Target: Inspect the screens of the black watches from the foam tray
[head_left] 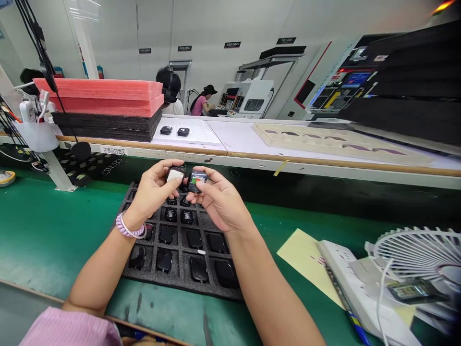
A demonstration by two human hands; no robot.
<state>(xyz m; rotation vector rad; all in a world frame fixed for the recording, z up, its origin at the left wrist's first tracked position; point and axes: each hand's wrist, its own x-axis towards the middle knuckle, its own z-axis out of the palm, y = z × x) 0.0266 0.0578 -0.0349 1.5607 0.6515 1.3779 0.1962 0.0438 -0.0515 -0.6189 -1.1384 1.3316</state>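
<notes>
My left hand holds a small black device with a white face up above a black foam tray. My right hand holds a second small black device with a lit screen right beside the first, the two nearly touching. The tray lies on the green mat below both hands and has several pockets filled with the same small black devices. A purple band sits on my left wrist.
A raised white shelf runs across behind, carrying pink and black foam stacks, two loose black devices and a beige cut-out sheet. A white fan, a power strip and yellow paper lie at right. Other people sit far back.
</notes>
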